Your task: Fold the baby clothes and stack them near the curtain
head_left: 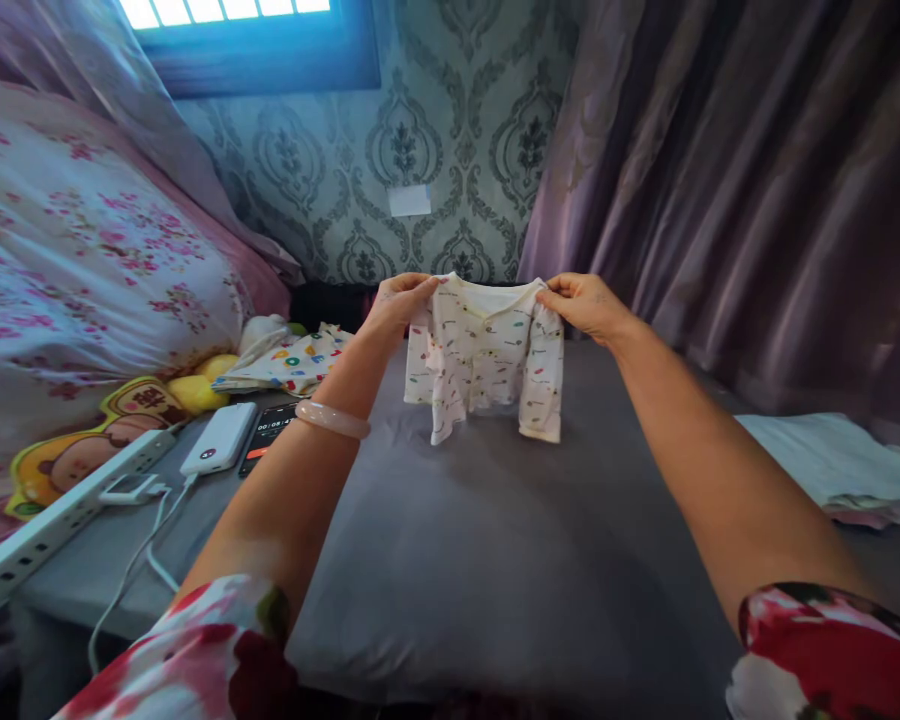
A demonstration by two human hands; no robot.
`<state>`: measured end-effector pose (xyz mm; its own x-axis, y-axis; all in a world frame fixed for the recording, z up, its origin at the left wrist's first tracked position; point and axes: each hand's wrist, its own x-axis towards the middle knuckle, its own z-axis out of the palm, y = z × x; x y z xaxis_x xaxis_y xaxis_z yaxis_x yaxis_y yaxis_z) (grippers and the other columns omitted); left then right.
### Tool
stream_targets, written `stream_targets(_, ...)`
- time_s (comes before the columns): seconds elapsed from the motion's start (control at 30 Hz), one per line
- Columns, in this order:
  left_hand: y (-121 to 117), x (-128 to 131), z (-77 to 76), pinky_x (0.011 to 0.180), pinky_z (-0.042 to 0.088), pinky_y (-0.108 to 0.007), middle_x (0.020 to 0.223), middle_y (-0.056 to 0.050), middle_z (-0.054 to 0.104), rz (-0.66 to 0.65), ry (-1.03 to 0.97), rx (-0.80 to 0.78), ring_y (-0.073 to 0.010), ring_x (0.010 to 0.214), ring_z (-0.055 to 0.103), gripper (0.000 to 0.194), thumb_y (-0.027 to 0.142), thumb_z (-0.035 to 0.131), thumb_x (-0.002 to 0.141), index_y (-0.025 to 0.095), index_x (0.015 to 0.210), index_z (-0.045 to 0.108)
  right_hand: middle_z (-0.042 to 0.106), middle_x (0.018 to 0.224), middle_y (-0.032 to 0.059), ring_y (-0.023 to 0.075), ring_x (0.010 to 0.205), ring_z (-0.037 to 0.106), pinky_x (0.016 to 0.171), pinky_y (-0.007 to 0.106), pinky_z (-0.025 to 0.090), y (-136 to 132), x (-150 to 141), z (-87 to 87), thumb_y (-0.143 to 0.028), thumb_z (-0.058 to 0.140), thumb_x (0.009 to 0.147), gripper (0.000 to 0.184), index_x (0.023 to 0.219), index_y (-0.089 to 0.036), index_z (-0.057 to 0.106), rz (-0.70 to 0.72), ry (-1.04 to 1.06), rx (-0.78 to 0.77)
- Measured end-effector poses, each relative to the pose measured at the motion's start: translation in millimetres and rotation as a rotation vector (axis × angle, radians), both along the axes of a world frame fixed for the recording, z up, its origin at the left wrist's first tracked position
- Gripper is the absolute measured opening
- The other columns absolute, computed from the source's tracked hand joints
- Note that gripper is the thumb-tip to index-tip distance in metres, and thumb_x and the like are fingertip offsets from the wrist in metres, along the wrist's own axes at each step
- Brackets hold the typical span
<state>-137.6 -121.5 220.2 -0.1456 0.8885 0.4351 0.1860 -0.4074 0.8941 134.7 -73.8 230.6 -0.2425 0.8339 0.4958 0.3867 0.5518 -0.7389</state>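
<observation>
A small white baby shirt (487, 345) with a tiny coloured print hangs upright over the grey-covered surface, its front facing me. My left hand (403, 300) pinches it at the left shoulder, fingers closed on the cloth. At the opposite shoulder, my right hand (589, 303) grips the fabric between thumb and fingers. Both arms are stretched forward, and the collar is pulled wide between the hands. The two sleeves dangle down, close to the grey sheet (495, 560); whether the hem touches it I cannot tell.
To the left lie a white power strip (67, 515), a white power bank (219, 440) with cables, a phone (266, 435), yellow plush toys (131, 420) and printed folded cloth (292, 362). Pale folded clothes (832, 460) lie right. Curtains (690, 200) and a patterned wall stand behind.
</observation>
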Motion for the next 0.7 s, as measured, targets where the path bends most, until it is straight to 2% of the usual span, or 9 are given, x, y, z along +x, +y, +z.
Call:
stream_targets(0.17,7.3,4.7,-4.3,0.06,0.042,-0.024,0.071,-0.001,0.064,0.107,0.105,0.101,-0.0132,0.067,0.057,0.041,0.057,0.059,0.08,0.02,0.095,0.066,0.068,0.078,0.0044,0.0181,0.074,0.062,0.067,0.032,0.051,5.2,-5.4,-6.6,-0.05,0.066,0.079,0.032,0.082,-0.018,0.066,-0.07,-0.011,0.11)
stream_targets(0.27,6.0,5.5,-13.7,0.059,0.039,-0.024,0.07,0.001,0.061,0.176,0.132,0.133,-0.0123,0.066,0.054,0.041,0.058,0.054,0.082,0.022,0.096,0.066,0.068,0.079,0.0045,0.0183,0.075,0.062,0.067,0.032,0.052,-1.1,-4.1,-12.3,-0.051,0.064,0.08,0.033,0.086,-0.019,0.067,-0.048,-0.026,0.087)
stream_targets(0.37,-11.2,4.3,-16.1,0.059,0.038,-0.024,0.07,0.001,0.059,0.236,0.168,0.148,-0.0129,0.068,0.053,0.036,0.054,0.052,0.085,0.023,0.097,0.067,0.068,0.077,0.0041,0.0183,0.073,0.063,0.065,0.032,0.052,-15.2,2.1,-10.6,-0.052,0.067,0.079,0.033,0.085,-0.02,0.068,0.009,-0.016,0.012)
stream_targets(0.43,-29.5,2.6,-7.5,0.06,0.039,-0.025,0.071,0.0,0.06,0.271,0.202,0.171,-0.0138,0.071,0.053,0.033,0.05,0.053,0.086,0.023,0.096,0.068,0.068,0.076,0.0042,0.0186,0.07,0.063,0.063,0.033,0.053,-25.5,7.6,-3.2,-0.053,0.069,0.077,0.032,0.083,-0.021,0.069,0.044,0.009,-0.046)
stream_targets(0.5,-46.4,0.5,8.4,0.061,0.04,-0.026,0.072,0.0,0.061,0.312,0.227,0.204,-0.0142,0.072,0.053,0.031,0.047,0.057,0.086,0.02,0.093,0.071,0.069,0.075,0.0045,0.0196,0.068,0.064,0.06,0.034,0.053,-33.0,12.5,7.1,-0.055,0.071,0.076,0.033,0.082,-0.022,0.07,0.061,0.035,-0.081)
stream_targets(0.6,-55.4,-3.3,30.3,0.061,0.039,-0.028,0.07,0.001,0.06,0.346,0.283,0.236,-0.0133,0.068,0.05,0.03,0.046,0.066,0.08,0.017,0.087,0.074,0.069,0.072,0.0051,0.021,0.066,0.064,0.058,0.035,0.053,-33.1,16.6,16.5,-0.057,0.072,0.075,0.035,0.082,-0.023,0.071,0.079,0.051,-0.104)
stream_targets(0.67,-46.9,-6.1,30.4,0.062,0.039,-0.029,0.068,0.0,0.059,0.376,0.389,0.193,-0.0145,0.068,0.051,0.03,0.046,0.068,0.077,0.017,0.082,0.075,0.069,0.071,0.0049,0.0207,0.064,0.063,0.057,0.034,0.052,-24.3,16.7,10.7,-0.057,0.072,0.075,0.034,0.081,-0.023,0.071,0.08,0.009,-0.128)
stream_targets(0.7,-39.1,-7.4,23.6,0.064,0.039,-0.03,0.067,0.0,0.06,0.393,0.46,0.149,-0.0159,0.069,0.052,0.029,0.045,0.068,0.077,0.017,0.08,0.075,0.069,0.071,0.0045,0.02,0.063,0.063,0.056,0.033,0.051,-17.9,16.0,3.0,-0.055,0.072,0.075,0.033,0.08,-0.023,0.071,0.072,-0.037,-0.136)
